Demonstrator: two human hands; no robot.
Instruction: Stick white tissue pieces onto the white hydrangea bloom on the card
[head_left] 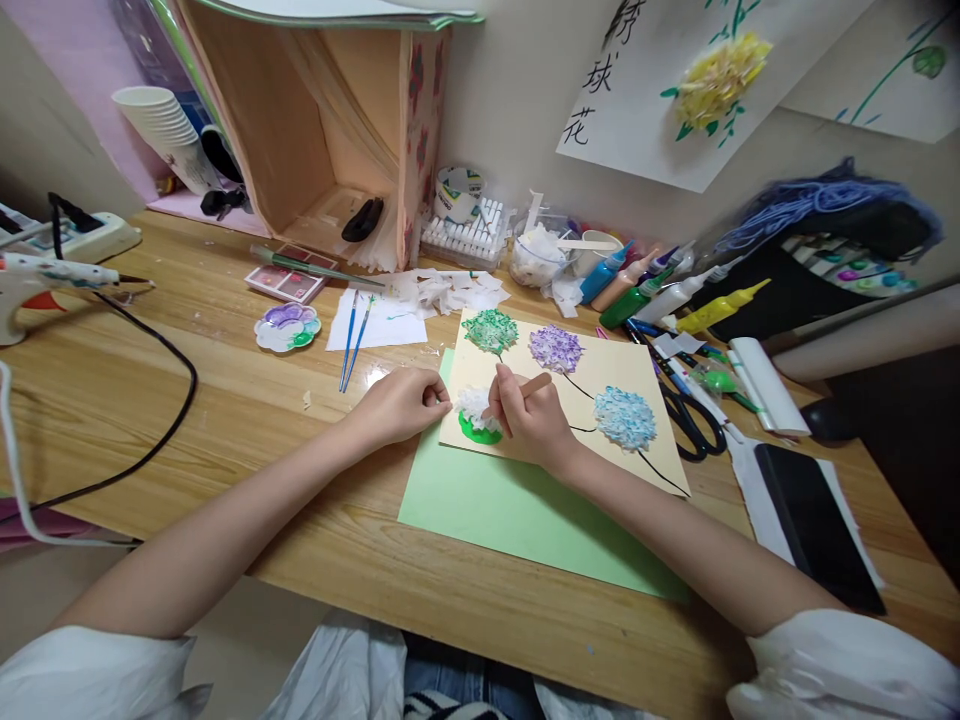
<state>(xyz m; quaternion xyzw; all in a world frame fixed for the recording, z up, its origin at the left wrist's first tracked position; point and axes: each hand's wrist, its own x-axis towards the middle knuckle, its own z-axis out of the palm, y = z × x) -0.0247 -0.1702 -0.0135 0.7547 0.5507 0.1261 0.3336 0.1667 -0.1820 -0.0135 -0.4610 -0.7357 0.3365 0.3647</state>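
My right hand [536, 415] is closed round a short tan stick [536, 385], its lower end by a white tissue-paper flower [474, 405]. Bright green paint [480, 430] shows under that flower's lower edge. Curled at the left edge of the cream card [517, 450], my left hand [409, 402] has its thumb and finger together; what lies between them, if anything, is hidden. The same card bears a green flower [491, 330], a purple flower [556, 349] and a light blue flower [625, 418], with dark drawn stems. Beneath it lies a green sheet [525, 520].
Left of the card are two paintbrushes [357, 340], a paint palette [287, 327] and a glue gun [52, 285]. Torn white paper [450, 290] lies behind. Paint bottles [637, 295], black scissors [694, 425] and a black phone [817, 520] are on the right.
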